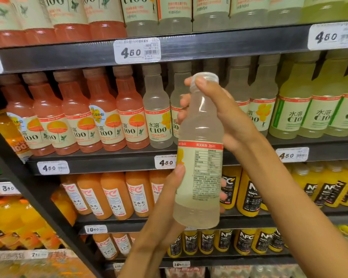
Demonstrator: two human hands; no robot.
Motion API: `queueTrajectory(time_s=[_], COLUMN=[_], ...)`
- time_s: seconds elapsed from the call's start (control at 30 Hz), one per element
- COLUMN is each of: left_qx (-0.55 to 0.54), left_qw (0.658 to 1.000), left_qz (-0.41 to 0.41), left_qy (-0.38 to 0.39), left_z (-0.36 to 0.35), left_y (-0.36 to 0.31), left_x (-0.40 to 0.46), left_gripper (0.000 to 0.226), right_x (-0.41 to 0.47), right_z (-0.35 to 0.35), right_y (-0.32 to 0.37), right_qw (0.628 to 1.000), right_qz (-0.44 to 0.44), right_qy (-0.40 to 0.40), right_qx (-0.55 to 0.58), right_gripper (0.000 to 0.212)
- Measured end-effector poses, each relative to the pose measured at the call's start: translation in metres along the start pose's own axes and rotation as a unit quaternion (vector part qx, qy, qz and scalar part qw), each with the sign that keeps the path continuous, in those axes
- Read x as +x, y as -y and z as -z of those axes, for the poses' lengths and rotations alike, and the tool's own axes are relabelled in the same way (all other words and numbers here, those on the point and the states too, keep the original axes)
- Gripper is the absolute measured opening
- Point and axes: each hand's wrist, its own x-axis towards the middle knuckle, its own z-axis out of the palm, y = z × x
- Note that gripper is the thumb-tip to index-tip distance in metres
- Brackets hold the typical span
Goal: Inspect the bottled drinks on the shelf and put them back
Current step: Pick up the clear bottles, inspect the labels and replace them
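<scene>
a pale cloudy bottle [199,157] is held upright at the centre of the frame, off the shelf [100,159], its back label with fine print facing the camera. the right hand [225,115] has its grip curled round the neck and cap, the left hand [175,189] has its grip wrapped round the lower label, thumb on the left side. pink bottles [72,119] stand in a row at middle left.

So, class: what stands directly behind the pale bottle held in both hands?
Behind the held bottle stand pale shelf bottles, a price tag and orange NFC bottles; those straight behind it are covered.
</scene>
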Motion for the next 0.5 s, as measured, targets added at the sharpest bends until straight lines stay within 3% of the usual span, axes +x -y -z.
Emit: queueTrajectory(time_s=[0.13,0.3,0.4,0.5], left_qx=[0.15,0.225,0.205,0.119], left_qw=[0.985,0.963,0.964,0.985], left_qz=[-0.026,-0.092,-0.106,-0.042], left_qy=[-0.086,-0.118,-0.13,-0.114], left_z=[0.006,-0.002,-0.008,-0.003], left_y=[-0.002,-0.003,0.003,-0.001], left_x=[0.003,0.015,0.014,0.007], left_gripper=[0.07,0.053,0.05,0.052], right_x=[-0.003,-0.008,-0.008,-0.008], right_z=[0.004,-0.003,-0.003,0.005], right_y=[0.002,-0.002,-0.001,0.001], right_qw=[0.993,0.965,0.972,0.991], right_qz=[0.058,0.102,0.062,0.019], right_qy=[-0.055,-0.158,-0.15,-0.094], right_qx=[-0.092,-0.181,-0.171,-0.098], right_gripper=[0.011,0.028,0.022,0.016])
